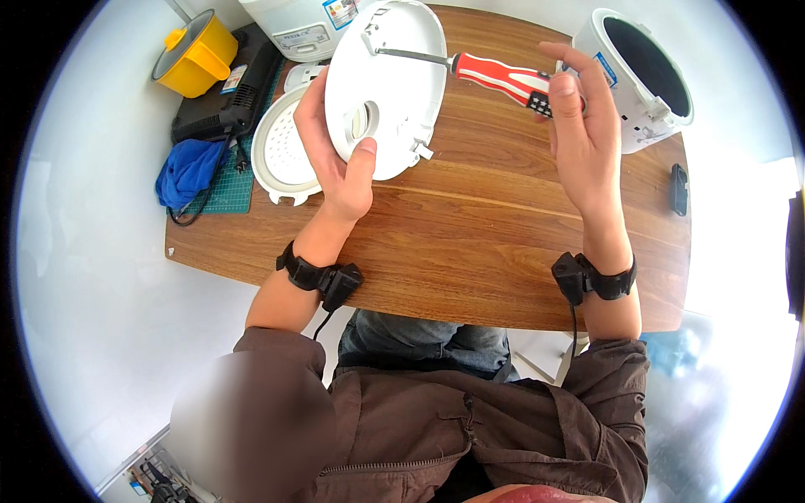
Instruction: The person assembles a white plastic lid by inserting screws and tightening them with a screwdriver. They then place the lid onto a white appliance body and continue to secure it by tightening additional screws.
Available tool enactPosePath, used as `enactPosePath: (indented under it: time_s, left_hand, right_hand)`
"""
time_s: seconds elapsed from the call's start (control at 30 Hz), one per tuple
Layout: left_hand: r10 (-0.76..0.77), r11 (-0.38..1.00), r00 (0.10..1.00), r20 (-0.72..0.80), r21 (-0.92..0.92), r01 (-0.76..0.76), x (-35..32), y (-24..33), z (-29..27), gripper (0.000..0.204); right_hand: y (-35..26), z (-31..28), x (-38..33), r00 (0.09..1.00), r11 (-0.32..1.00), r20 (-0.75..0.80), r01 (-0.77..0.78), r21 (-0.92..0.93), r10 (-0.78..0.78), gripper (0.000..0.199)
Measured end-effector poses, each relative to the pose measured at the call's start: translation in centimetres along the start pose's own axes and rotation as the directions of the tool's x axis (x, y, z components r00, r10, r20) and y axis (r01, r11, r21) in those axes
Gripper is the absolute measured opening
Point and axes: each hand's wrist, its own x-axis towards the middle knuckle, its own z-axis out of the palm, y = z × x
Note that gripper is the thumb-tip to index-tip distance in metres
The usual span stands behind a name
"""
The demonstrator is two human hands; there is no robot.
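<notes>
My left hand point(340, 172) grips a white oval plastic lid point(402, 109) by its lower left edge, thumb near a round opening, and holds it tilted above the table. In my right hand point(587, 126) is a screwdriver point(495, 75) with a red, white and black handle, fingers closed round the handle's end. Its metal shaft points left, and the tip meets the lid's upper part near a small recess. Whether a screw sits there is too small to tell. Behind my left hand lies a white round inner cover point(285, 151) with small holes.
A white rice-cooker body point(633, 84) with a dark inside stands at the back right, near a small black object point(678, 189). At the back left are a yellow pot point(197, 63), a black box point(243, 92), a blue cloth point(189, 172), a green mat point(231, 197) and another white appliance point(298, 29).
</notes>
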Motion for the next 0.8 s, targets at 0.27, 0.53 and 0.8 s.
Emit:
enactPosePath:
  time_s: [0.27,0.53,0.8]
  left_hand:
    - [0.011,1.000,1.000,0.010,0.016,-0.011,0.1,-0.2,-0.1,0.078]
    - [0.087,0.991,0.996,0.027,0.101,-0.090,-0.3,-0.2,-0.6,0.078]
    - [0.043,0.998,0.999,-0.020,0.048,-0.042,0.0,-0.3,-0.4,0.075]
  right_hand:
    - [-0.8,0.1,0.0,0.996,0.990,0.031,-0.086,0.112,0.083,0.040]
    - [-1.3,-1.0,0.3,0.939,0.937,0.196,-0.313,0.155,0.281,0.042]
    - [0.5,1.0,0.4,0.962,0.944,-0.018,0.262,-0.202,-0.271,0.046]
